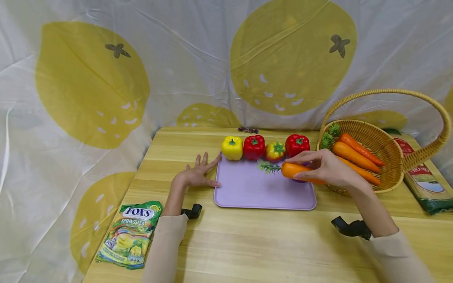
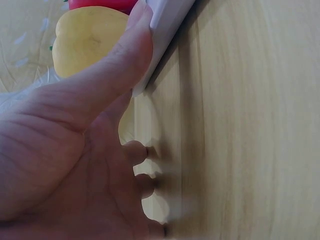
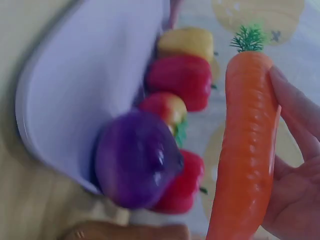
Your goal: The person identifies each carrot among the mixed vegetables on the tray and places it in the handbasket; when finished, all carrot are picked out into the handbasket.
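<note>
My right hand [image 1: 330, 167] holds a carrot [image 1: 293, 170] with a green leafy top over the right part of a lilac tray [image 1: 240, 190]. Fingers and thumb pinch the carrot, its leaves pointing left. Beside the tray's left edge, my left hand [image 1: 196, 175] has its fingers spread; the thumb and a finger touch the rim. Along the far side of the tray sit a yellow bell pepper [image 1: 232, 148], a red bell pepper [image 1: 254, 147], a red-and-yellow pepper [image 1: 275, 151] and another red bell pepper [image 1: 297, 144]. A round purple vegetable [image 3: 135, 157], mostly hidden from the head view, lies at the tray's right end.
A wicker basket [image 1: 393, 179] with a tall handle holds several carrots at the right. Beyond it lies a green-and-red package [image 1: 429, 184]. A bag of FOX'S candy [image 1: 131, 236] lies front left. One small wrapped sweet [image 1: 248, 130] sits at the back edge.
</note>
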{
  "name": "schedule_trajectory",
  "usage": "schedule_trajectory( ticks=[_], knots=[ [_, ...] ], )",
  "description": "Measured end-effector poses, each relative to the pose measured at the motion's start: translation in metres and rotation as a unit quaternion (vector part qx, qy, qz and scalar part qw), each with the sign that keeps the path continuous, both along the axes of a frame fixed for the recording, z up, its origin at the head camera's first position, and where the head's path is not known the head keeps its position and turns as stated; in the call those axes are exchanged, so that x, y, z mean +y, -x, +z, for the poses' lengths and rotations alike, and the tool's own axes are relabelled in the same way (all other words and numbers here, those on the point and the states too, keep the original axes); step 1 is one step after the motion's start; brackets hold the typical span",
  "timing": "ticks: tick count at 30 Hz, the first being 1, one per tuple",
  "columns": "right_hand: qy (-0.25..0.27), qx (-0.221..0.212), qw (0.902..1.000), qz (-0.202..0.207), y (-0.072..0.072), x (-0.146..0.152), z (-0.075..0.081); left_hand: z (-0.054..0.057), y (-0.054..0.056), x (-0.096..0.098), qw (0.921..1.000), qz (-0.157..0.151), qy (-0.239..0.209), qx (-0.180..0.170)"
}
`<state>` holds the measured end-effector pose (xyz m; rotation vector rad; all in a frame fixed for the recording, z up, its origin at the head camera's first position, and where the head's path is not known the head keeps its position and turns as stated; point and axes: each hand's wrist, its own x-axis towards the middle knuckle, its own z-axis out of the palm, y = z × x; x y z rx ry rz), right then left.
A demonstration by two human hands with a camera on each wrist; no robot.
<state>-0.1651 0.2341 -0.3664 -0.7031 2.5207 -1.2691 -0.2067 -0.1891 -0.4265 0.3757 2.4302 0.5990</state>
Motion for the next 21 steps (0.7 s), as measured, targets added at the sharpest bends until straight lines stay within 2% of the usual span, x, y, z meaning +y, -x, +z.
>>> schedule_trajectory(
  ticks=[3,9,16,21],
  knots=[
    [-0.027,0.014,0.9988,-0.04,-0.002,0.016,0.013,0.001,-0.001,0.0,1.0,0.0,-0.001,0.0],
    [-0.029,-0.003,0.993,-0.115,0.0,0.05,0.035,0.002,-0.001,0.001,1.0,0.0,0.0,0.0],
    [-0.06,-0.02,0.9836,-0.169,0.014,0.097,0.053,0.001,0.0,0.001,1.0,-0.001,0.0,-0.002],
    [-0.097,-0.039,0.9737,-0.202,0.027,0.125,0.056,0.001,0.0,0.001,1.0,-0.002,0.001,-0.002]
  ],
)
